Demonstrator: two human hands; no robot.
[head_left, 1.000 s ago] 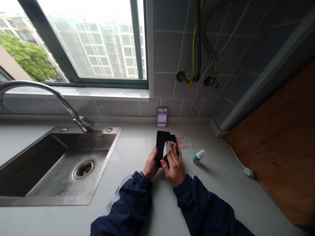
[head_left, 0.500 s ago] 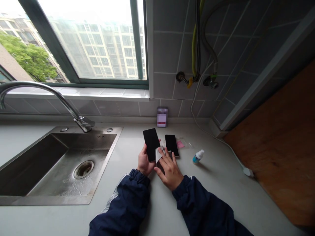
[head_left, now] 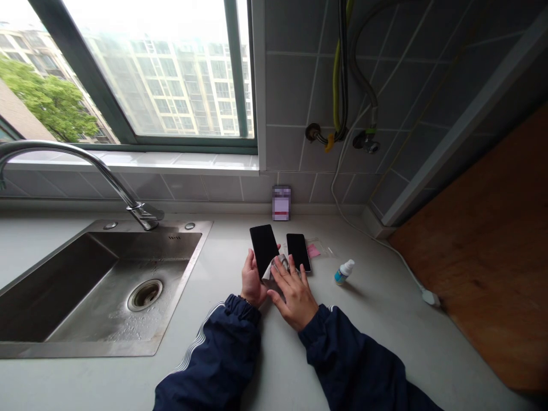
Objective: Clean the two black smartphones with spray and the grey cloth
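Observation:
My left hand (head_left: 252,281) is wrapped round the lower side of a black smartphone (head_left: 264,245), which is tilted up above the counter. Against the lower right part of its dark screen, my right hand (head_left: 293,294) presses a light grey cloth (head_left: 269,272) under its outstretched fingers. Some of the cloth is hidden beneath those fingers. Just right of the held phone, a second, smaller phone (head_left: 299,251) lies on the counter with its dark screen up.
A small white-capped bottle (head_left: 343,272) stands to the right. Behind the second phone lie a pink piece (head_left: 314,250) and clear plastic. Another phone (head_left: 281,204) leans on the wall. At left is a steel sink (head_left: 184,297) with a tap (head_left: 98,165); a white plug (head_left: 430,297) lies right.
The cloth has shifted slightly left and bunched up across the lower screen under my right fingers. The held phone has barely moved.

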